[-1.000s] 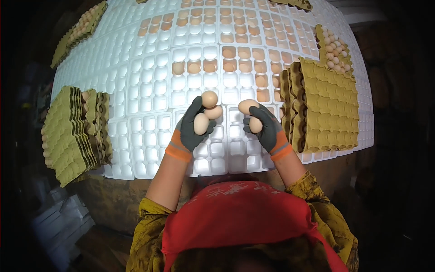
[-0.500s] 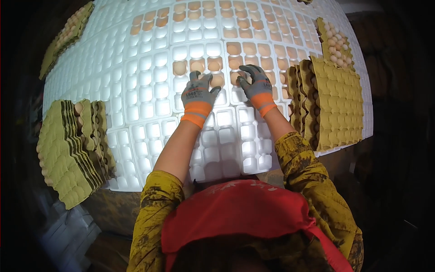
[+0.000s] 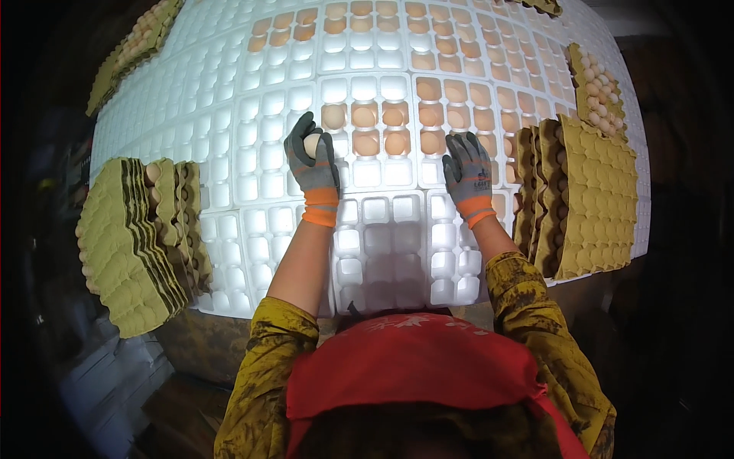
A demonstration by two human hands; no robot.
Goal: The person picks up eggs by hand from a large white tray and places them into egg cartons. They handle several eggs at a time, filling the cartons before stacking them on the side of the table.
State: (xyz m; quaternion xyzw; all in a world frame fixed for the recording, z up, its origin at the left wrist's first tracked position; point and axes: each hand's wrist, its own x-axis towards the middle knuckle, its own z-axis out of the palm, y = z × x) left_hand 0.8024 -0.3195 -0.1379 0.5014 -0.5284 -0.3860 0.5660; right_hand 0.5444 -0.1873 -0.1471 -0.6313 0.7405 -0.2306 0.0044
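My left hand (image 3: 313, 157), in a grey glove with an orange cuff, has its fingers curled round a pale egg (image 3: 312, 145). It hovers at the left edge of a white foam tray (image 3: 380, 174) with square cells. Brown eggs (image 3: 365, 116) fill several of this tray's cells, beside and beyond that hand. My right hand (image 3: 469, 170), gloved alike, rests over the neighbouring tray on the right, fingers bent a little and thumb apart, with no egg visible in it. Just past its fingertips sits another egg (image 3: 456, 118) in a cell.
Stacked yellowish pulp egg trays (image 3: 600, 203) stand on edge at the right, eggs between some of them. A similar stack (image 3: 126, 245) leans at the left. More loose eggs lie on pulp trays at far right (image 3: 601, 92) and far left (image 3: 141, 38). White foam trays cover the table.
My left hand has moved left, away from the filled cells, and an egg now shows in its fingers. My right hand has shifted right and drawn back slightly. The view has shifted a little.
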